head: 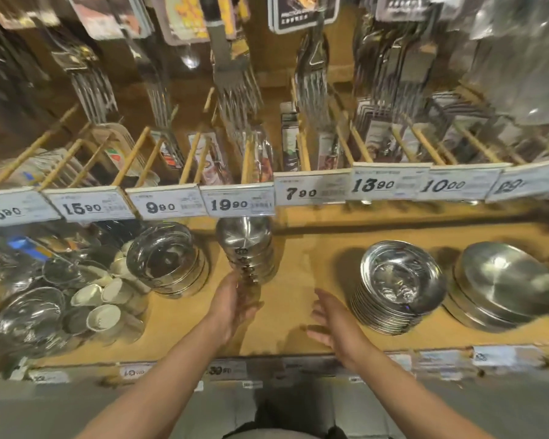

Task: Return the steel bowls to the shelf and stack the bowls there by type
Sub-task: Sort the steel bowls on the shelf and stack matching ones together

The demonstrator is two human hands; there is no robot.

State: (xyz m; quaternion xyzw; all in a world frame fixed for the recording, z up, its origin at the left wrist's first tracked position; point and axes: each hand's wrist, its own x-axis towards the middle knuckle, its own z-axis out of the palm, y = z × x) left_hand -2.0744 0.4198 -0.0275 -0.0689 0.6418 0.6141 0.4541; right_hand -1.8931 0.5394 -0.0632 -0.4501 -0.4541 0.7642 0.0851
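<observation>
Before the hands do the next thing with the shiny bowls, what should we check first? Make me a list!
1. Tall stack of upside-down bowls sits on the shelf: ok.
2. Left hand steadies that stack: ok, its fingers touch the bottom of the stack.
3. Right hand is free for more bowls: ok, open and holding nothing.
4. Tall stack stands straight: cannot tell, the wide-angle picture bends things.
5. Room on the shelf beside it: ok, bare wood lies between it and the stack of wide-rimmed bowls.
6. Each stack holds one type only: cannot tell, the lower bowls are hidden.
</observation>
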